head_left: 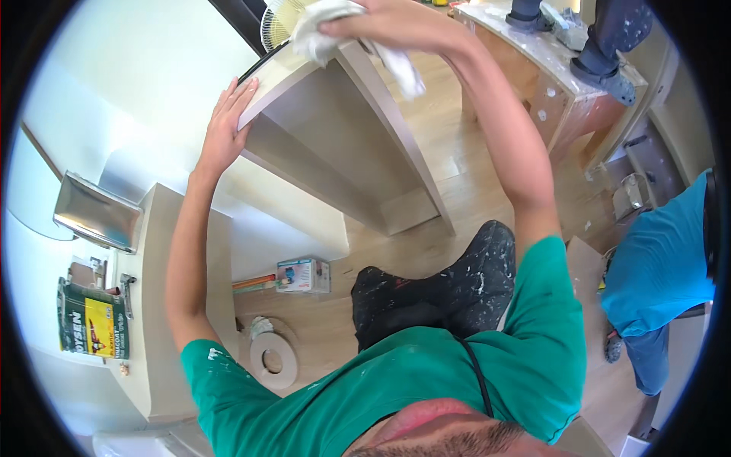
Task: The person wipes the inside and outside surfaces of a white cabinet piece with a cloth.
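An upright, open-fronted cabinet [312, 129] with pale beige panels stands in front of me. My right hand [392, 24] grips a white cloth [321, 29] and presses it against the cabinet's top, near the upper front corner. Part of the cloth dangles below the hand. On the left, my left hand [225, 128] rests on the cabinet's top edge with its fingers stretched out. That hand holds nothing.
A fan [279, 24] stands behind the cabinet. To the right, a person's feet are on a paint-spotted wooden platform [525, 65], and a person in blue [655, 263] bends low. A small box [303, 275] and ring-shaped roll [273, 360] lie on the floor; a green-yellow bag [93, 320] sits left.
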A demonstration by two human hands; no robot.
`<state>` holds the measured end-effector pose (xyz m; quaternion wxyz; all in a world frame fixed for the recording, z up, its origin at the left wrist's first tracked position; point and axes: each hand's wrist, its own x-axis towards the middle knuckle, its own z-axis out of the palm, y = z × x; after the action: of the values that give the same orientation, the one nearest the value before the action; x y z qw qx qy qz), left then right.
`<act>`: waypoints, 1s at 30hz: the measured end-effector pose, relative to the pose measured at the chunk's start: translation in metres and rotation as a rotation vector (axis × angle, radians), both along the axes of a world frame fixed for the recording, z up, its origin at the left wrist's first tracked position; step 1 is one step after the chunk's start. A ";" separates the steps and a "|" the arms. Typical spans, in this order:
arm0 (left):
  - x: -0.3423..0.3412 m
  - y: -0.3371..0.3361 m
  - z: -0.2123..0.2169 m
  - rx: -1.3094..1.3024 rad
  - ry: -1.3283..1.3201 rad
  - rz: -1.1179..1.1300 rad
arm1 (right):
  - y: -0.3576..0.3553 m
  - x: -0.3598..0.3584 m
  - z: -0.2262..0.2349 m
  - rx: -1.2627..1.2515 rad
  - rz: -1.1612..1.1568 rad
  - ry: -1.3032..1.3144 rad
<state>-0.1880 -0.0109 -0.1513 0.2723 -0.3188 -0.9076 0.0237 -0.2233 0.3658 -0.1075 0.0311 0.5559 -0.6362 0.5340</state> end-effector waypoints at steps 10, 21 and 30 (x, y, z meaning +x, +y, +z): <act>-0.017 0.137 0.033 0.446 -0.276 -0.189 | 0.100 0.110 -0.158 -1.463 -0.364 -0.629; -0.071 0.214 0.041 1.088 -0.613 -0.146 | -0.022 0.033 -0.132 -0.959 -0.302 -0.117; -0.058 0.222 0.051 1.039 -0.600 -0.070 | -0.047 -0.087 -0.098 -0.673 -0.273 -0.182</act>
<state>-0.2455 0.2111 -0.1001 0.1252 -0.1664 -0.8266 -0.5229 -0.3102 0.3191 -0.2054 0.2263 0.3749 -0.4935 0.7515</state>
